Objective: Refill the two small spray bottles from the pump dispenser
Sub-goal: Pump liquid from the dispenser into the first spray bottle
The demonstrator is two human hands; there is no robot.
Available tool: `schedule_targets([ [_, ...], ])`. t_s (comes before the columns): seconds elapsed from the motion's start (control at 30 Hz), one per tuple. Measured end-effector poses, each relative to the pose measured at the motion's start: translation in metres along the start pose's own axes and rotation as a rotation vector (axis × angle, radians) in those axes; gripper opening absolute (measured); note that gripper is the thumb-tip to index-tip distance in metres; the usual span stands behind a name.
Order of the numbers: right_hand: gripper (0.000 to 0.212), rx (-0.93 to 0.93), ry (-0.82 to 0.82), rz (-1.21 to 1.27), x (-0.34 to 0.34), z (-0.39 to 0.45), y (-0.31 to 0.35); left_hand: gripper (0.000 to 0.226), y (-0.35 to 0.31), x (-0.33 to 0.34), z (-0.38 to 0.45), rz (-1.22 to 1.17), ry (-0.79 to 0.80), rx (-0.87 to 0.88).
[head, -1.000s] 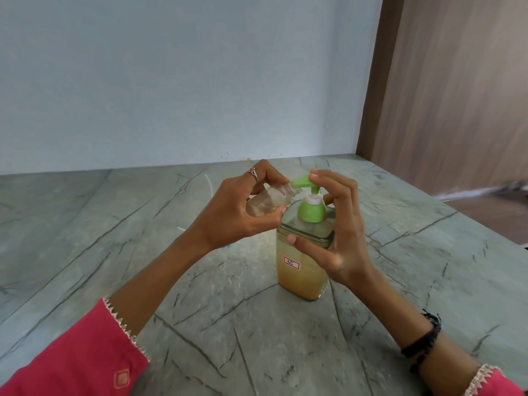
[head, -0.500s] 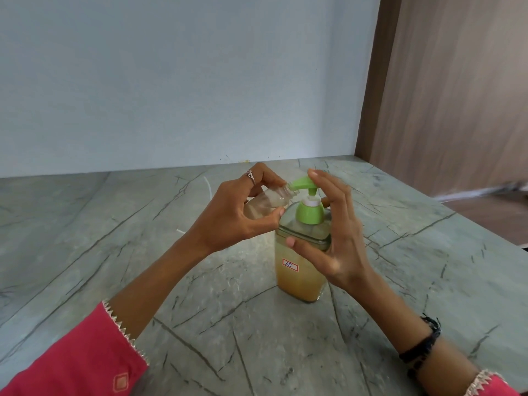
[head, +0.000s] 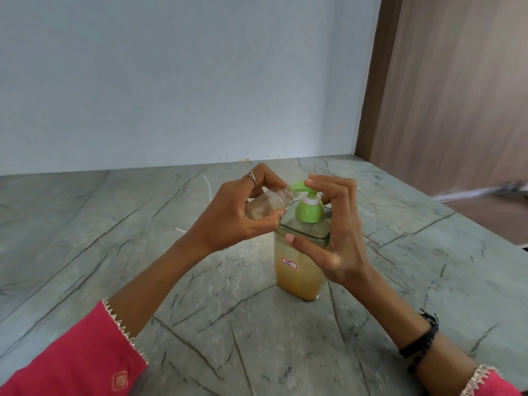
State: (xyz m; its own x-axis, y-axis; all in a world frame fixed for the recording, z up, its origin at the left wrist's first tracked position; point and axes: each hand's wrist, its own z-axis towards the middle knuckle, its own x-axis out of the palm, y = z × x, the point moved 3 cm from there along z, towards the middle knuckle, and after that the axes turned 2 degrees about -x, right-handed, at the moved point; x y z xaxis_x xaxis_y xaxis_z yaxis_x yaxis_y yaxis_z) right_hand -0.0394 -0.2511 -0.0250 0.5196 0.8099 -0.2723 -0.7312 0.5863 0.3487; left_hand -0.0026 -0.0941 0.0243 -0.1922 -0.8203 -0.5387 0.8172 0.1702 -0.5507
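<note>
Pump dispenser (head: 300, 264) holds amber liquid (small spray bottle (head: 267, 205) looks clear).

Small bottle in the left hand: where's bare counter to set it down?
Bare marble lies left of the left hand, out toward the wall, and near the camera between the forearms, in front of the pump dispenser. It's crowded around the green pump head, where the small bottle and the right hand meet.
</note>
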Motion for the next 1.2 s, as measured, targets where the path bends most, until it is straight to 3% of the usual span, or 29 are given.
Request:
schedule_targets([
  [0.4,0.083,-0.035,0.05,-0.011,-0.0008,-0.0021,-0.0012,0.025,-0.0046,-0.0006,0.0004,-0.049,-0.018,0.004],
  [0.8,0.061,0.012,0.011,0.012,-0.0015,-0.0002,-0.0003,0.026,-0.0038,0.0017,-0.0009,-0.021,0.005,-0.018],
  [1.2,0.081,-0.02,0.083,0.011,-0.002,-0.0011,-0.0011,0.026,-0.0071,-0.0002,0.0009,-0.049,-0.018,-0.012],
])
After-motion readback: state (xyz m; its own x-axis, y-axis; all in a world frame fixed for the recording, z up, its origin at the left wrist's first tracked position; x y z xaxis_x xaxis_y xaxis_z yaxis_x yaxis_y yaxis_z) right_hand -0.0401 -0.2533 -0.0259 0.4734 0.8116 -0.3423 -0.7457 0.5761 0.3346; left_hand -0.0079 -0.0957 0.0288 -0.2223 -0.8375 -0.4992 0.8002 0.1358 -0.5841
